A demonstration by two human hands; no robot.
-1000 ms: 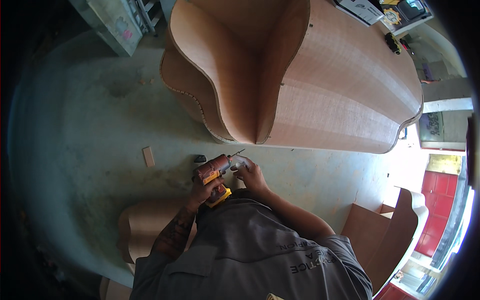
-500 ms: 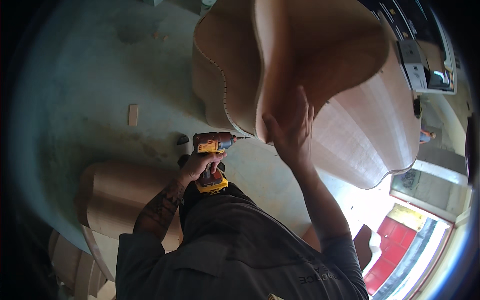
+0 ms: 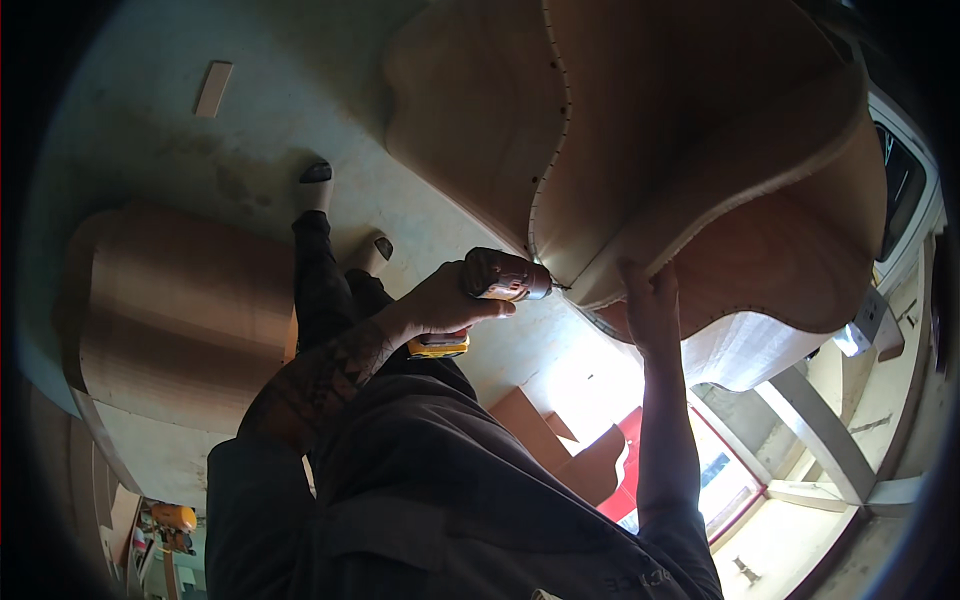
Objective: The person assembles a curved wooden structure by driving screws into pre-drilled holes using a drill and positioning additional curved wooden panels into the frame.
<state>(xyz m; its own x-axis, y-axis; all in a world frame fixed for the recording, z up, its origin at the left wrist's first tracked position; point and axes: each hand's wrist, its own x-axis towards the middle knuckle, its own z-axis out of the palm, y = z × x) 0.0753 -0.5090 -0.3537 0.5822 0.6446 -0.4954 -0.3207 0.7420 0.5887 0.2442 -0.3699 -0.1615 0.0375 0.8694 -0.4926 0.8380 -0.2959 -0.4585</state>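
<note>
My left hand (image 3: pixel 440 302) is wrapped round the grip of a yellow and black cordless drill (image 3: pixel 505 275). Its bit points right, and the tip is at or very near the lower corner of a large curved plywood piece (image 3: pixel 470 120); contact is hard to make out. A row of small dark marks runs along a wavy seam on that piece. At its wavy lower edge, my right hand (image 3: pixel 652 305) grips the rim with the thumb on the near side. The other fingers are partly hidden behind the rim.
Another curved wooden piece (image 3: pixel 190 320) lies on the floor at left. A small wooden block (image 3: pixel 213 88) is on the floor at the far left. Brown panels (image 3: pixel 535 430) stand near the bright doorway at lower right. An orange tool (image 3: pixel 172 517) shows at lower left.
The view has turned and shifted. My left hand has brought the drill rightward to the plywood's lower corner. My right hand has gone from lying spread on the inner face to gripping the rim.
</note>
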